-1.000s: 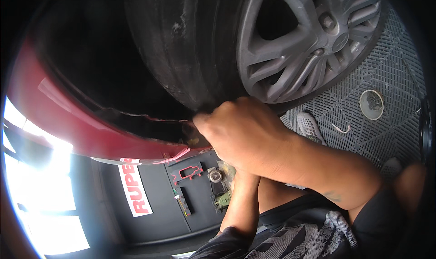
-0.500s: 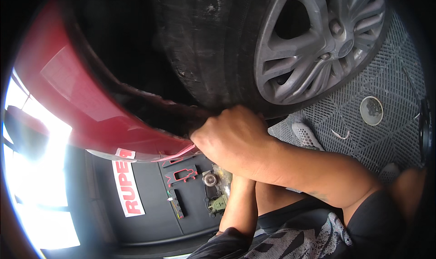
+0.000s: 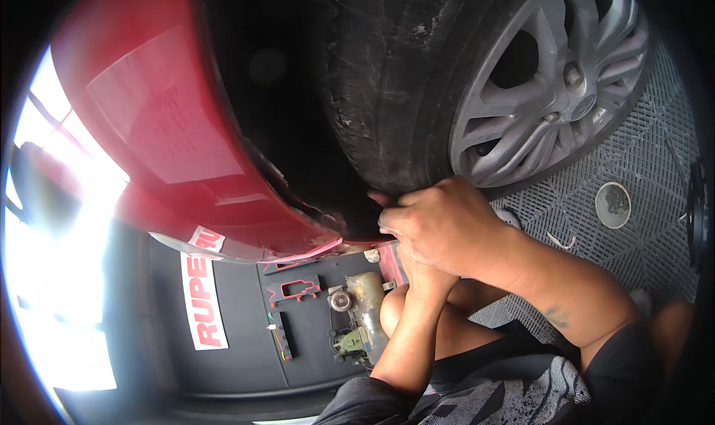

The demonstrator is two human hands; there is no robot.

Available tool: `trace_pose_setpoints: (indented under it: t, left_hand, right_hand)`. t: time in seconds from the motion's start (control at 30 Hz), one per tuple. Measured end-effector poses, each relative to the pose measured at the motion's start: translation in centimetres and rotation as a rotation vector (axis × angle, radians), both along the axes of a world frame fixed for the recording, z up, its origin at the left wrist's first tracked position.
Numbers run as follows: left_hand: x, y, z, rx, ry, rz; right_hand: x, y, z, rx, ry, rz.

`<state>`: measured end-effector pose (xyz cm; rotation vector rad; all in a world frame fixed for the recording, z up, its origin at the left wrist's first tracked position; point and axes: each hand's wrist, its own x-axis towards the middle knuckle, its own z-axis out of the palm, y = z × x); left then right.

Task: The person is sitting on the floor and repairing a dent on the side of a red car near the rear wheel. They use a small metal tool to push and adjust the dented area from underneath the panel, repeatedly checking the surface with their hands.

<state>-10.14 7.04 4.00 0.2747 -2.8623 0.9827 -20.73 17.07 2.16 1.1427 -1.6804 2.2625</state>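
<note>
My right hand (image 3: 447, 224) is closed, its fingers curled together at the lower edge of the black wheel arch (image 3: 275, 105), beside the tyre (image 3: 395, 90). Whatever it grips is hidden. My left hand (image 3: 426, 270) reaches up from below, crossing under the right one, and most of its fingers are covered. One fingertip pokes out past the right hand toward the arch. To the left curves the red car body panel (image 3: 164, 119), its rim rough and chipped. A pink strip (image 3: 320, 252) runs along the panel's lower edge, near my hands.
A grey alloy wheel (image 3: 551, 90) fills the upper right. On the grey grid floor (image 3: 596, 149) lie a round lid-like disc (image 3: 613, 205) and a white curved scrap (image 3: 560, 242). Below the panel, a machine with a metal cylinder (image 3: 366, 298) stands near a dark surface bearing a lettered sign (image 3: 202, 302).
The view has shifted, so the car sits further right. My right hand has moved right and away from the panel edge, and more of my left hand shows beneath it.
</note>
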Motion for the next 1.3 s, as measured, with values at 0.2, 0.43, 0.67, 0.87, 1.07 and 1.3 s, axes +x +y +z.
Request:
trace_pose_setpoints:
  t: [0.2,0.43,0.67,0.87,1.07,1.3]
  left_hand:
    - [4.1,1.0,1.4,0.119,-0.069,0.048]
    - [10.4,1.4,7.5,0.278,0.171,-0.106]
    - [6.8,-0.4,14.4,-0.042,0.367,-0.439]
    - [1.8,-3.3,14.5,-0.082,0.378,-0.404]
    - [12.6,-17.5,18.4,0.168,0.379,-0.226]
    - [10.9,-16.1,18.4,0.281,0.504,-0.124]
  right_hand:
    - [2.0,-0.9,1.3,0.233,-0.052,0.263]
    - [5.1,-4.7,1.6,-0.346,-0.548,0.301]
    - [4.6,-6.0,3.0,-0.703,-0.825,0.534]
    - [4.2,-6.5,3.3,-0.778,-0.898,0.767]
    - [4.0,-5.9,3.5,-0.646,-0.853,0.742]
    - [4.7,-6.7,4.3,-0.533,-0.747,0.548]
